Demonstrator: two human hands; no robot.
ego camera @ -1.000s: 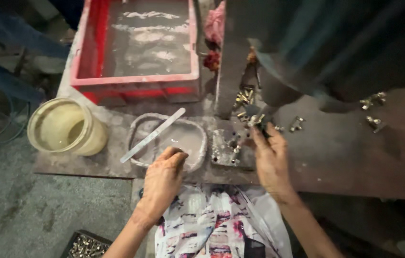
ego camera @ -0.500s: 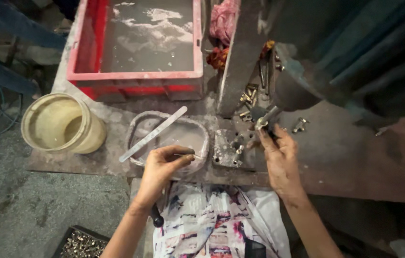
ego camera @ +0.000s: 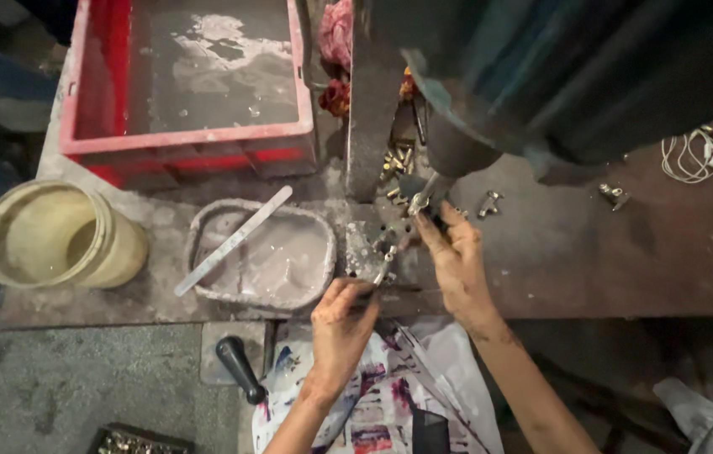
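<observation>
The fingers of the right hand are pinched narrow around a small metal fitting, holding it up right under the nose of the dark machine that hangs over the bench. The fitting pokes out past the fingertips, its far end just touching or very near the machine's tip; I cannot tell which from here. The left hand sits lower, at the bench's near edge, its fingers curled on a thin metal lever that rises toward the small grimy fixture block. Whether they grip it tight or only rest on it, I cannot tell.

To my eye this is the loading step: a piece being seated in the machine while the other hand waits on the lever. The next move looks to call for a steady, straight push so the fitting seats square, with the fingertips kept out of the tool's way.

Further out, loose brass fittings lie heaped behind the block, and two more and sit apart on the bench. Left of the block stands a grey tray with a flat stick across it, then a cream bucket and a red crate.
</observation>
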